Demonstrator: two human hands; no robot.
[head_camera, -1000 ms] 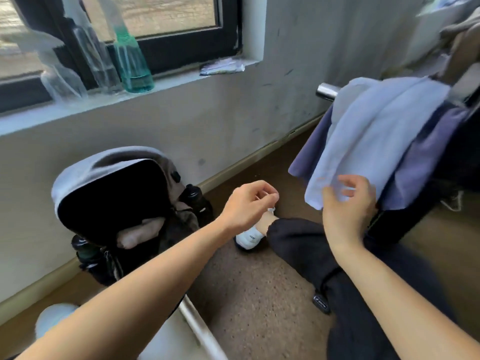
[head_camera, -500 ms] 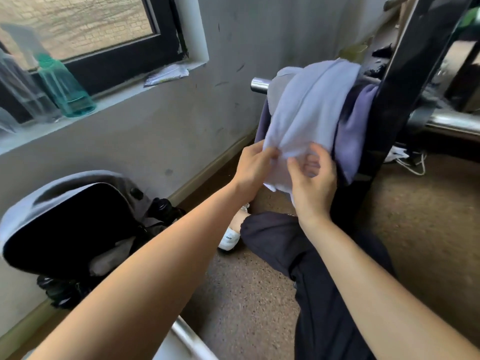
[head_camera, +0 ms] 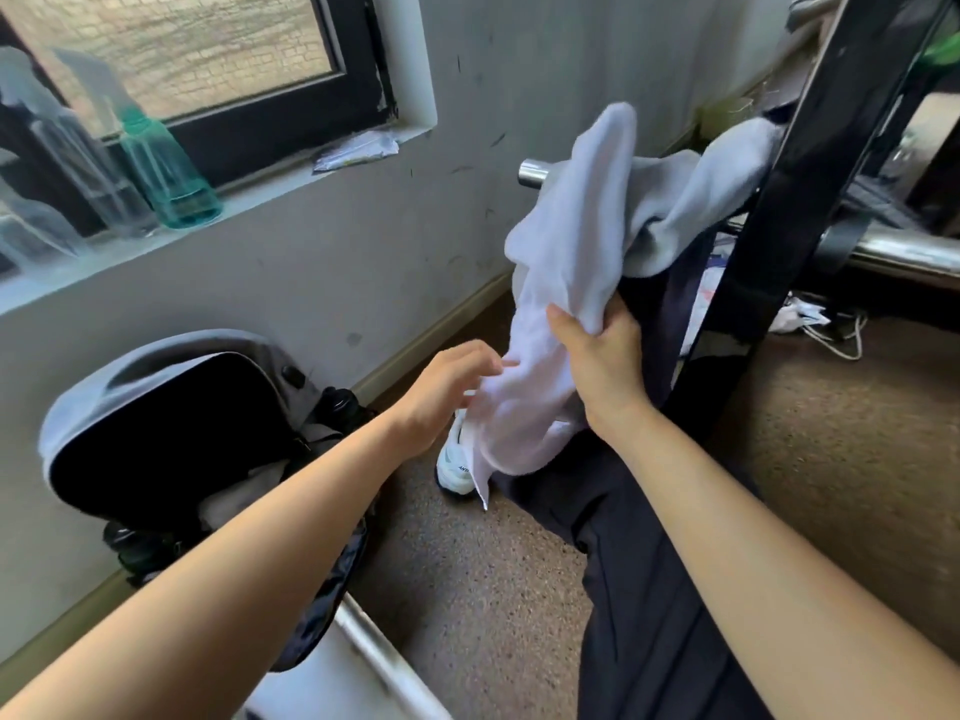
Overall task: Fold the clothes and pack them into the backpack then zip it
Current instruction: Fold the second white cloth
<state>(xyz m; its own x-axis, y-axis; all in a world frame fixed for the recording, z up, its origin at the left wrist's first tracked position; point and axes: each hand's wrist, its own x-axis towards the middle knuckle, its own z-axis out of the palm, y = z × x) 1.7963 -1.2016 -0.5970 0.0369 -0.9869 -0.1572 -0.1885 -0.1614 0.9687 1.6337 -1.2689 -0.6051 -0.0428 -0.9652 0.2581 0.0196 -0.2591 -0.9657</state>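
A pale lilac garment [head_camera: 566,262] hangs off a chrome bar [head_camera: 530,174], bunched and pulled down toward me. My right hand [head_camera: 597,356] grips it in a fist about midway down. My left hand [head_camera: 452,387] is at the garment's lower edge with fingers curled into the cloth. A darker navy garment [head_camera: 670,283] hangs behind it on the same bar. The grey and black backpack [head_camera: 171,407] stands open against the wall at the left, with light cloth visible inside.
A black upright frame post [head_camera: 810,200] stands just right of the garments. Spray bottles [head_camera: 161,163] line the window sill. My dark-trousered leg [head_camera: 623,537] and white shoe [head_camera: 454,465] stretch over the speckled brown floor. A white metal rail [head_camera: 374,662] lies near the bottom.
The pale garment has been pulled partly off the bar and downward. My right hand has closed round it in a full fist, and my left hand has dropped to its lower edge.
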